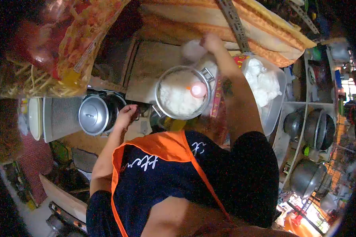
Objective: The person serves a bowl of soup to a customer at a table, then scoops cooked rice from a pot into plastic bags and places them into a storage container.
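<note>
A steel pot (183, 93) with two side handles holds white, rice-like food, and a pink cup-like scoop (198, 90) lies on it. Beyond the pot, my right hand (212, 42) has its fingers closed at the edge of a blurred, round whitish thing (194, 50). My left hand (128, 114) is held left of the pot, fingers curled, with nothing visible in them. Just left of that hand stands a second pot under a silver lid (93, 115).
A clear plastic tub (280, 98) with white plastic bags (261, 81) is at the right. Shelves with metal pots (306, 178) stand farther right. Orange-striped cloth (277, 35) hangs at the top. Bagged food (73, 47) is at upper left, above a ribbed white container (63, 118).
</note>
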The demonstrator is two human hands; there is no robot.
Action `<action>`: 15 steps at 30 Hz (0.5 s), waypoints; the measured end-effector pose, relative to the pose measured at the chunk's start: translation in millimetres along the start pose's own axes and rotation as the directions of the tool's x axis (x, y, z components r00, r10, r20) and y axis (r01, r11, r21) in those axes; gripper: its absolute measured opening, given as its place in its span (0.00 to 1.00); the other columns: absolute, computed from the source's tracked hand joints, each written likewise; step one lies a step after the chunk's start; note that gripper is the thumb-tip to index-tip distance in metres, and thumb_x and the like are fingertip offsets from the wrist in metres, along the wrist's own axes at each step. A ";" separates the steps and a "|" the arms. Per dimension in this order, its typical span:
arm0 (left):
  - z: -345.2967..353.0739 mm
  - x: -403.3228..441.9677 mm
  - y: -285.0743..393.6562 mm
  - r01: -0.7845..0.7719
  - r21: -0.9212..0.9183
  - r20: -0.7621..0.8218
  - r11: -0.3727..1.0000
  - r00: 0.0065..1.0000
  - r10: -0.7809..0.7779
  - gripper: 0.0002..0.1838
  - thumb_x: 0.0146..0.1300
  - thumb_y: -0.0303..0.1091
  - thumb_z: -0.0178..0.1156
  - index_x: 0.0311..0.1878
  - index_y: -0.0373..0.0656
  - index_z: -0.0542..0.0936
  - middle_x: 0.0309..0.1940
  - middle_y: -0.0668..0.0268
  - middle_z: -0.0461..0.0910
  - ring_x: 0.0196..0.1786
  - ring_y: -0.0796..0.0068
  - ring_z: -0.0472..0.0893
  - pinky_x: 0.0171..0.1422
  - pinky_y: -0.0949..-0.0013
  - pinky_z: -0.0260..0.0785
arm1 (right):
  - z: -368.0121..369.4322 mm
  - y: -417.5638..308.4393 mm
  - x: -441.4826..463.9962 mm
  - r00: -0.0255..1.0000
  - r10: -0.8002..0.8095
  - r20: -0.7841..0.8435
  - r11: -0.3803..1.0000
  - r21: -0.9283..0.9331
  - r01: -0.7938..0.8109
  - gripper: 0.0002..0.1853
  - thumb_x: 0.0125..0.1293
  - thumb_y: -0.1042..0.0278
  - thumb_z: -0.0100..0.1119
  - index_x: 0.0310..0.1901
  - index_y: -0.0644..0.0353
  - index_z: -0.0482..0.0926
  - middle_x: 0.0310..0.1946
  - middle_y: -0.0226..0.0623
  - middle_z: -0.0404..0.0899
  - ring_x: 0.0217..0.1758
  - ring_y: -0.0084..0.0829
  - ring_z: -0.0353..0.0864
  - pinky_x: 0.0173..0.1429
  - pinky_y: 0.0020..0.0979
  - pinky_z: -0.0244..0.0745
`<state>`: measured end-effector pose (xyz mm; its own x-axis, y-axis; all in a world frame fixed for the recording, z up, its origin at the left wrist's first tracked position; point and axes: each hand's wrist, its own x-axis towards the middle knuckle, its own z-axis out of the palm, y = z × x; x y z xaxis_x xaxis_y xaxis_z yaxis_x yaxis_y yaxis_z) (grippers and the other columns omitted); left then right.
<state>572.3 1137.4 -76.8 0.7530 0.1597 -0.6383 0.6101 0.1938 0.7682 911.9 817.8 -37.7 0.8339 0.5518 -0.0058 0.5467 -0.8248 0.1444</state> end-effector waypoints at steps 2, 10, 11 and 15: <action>7.1 14.4 4.2 -0.039 0.009 0.108 0.999 0.993 0.038 0.10 0.58 0.37 0.53 0.39 0.41 0.73 0.25 0.71 0.73 0.27 0.84 0.70 0.29 0.81 0.60 | -12.3 -12.3 -6.7 0.991 0.136 0.007 0.985 0.110 -0.136 0.13 0.49 0.59 0.51 0.29 0.59 0.78 0.28 0.46 0.76 0.35 0.44 0.75 0.40 0.40 0.70; 78.9 106.7 67.6 -0.403 0.342 0.350 0.849 0.893 0.283 0.28 0.51 0.41 0.58 0.54 0.38 0.64 0.46 0.58 0.71 0.46 0.69 0.72 0.50 0.70 0.63 | 15.3 -19.1 -10.9 0.903 0.420 -0.093 0.693 0.675 -0.253 0.14 0.51 0.59 0.49 0.31 0.62 0.76 0.30 0.50 0.75 0.35 0.46 0.75 0.41 0.42 0.69; 93.8 121.2 74.7 -0.408 0.275 0.383 0.871 0.877 0.291 0.31 0.50 0.40 0.59 0.57 0.39 0.61 0.50 0.55 0.68 0.50 0.66 0.71 0.54 0.68 0.61 | 32.1 -17.0 -13.0 0.944 0.298 -0.139 0.824 0.536 -0.182 0.14 0.52 0.59 0.49 0.32 0.62 0.76 0.29 0.50 0.75 0.35 0.47 0.75 0.41 0.42 0.69; 135.9 211.6 68.6 -0.519 0.434 0.433 0.736 0.837 0.335 0.37 0.47 0.38 0.60 0.59 0.38 0.57 0.56 0.50 0.61 0.54 0.60 0.67 0.58 0.66 0.58 | 50.0 -26.1 -26.9 0.927 0.375 0.004 0.824 0.457 -0.335 0.12 0.53 0.61 0.49 0.32 0.61 0.75 0.28 0.50 0.75 0.34 0.48 0.75 0.39 0.41 0.69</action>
<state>806.9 1053.0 -152.6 0.9413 -0.2206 -0.2557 0.1650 -0.3604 0.9181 878.9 818.3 -90.7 0.9784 0.2019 0.0451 0.2053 -0.9210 -0.3311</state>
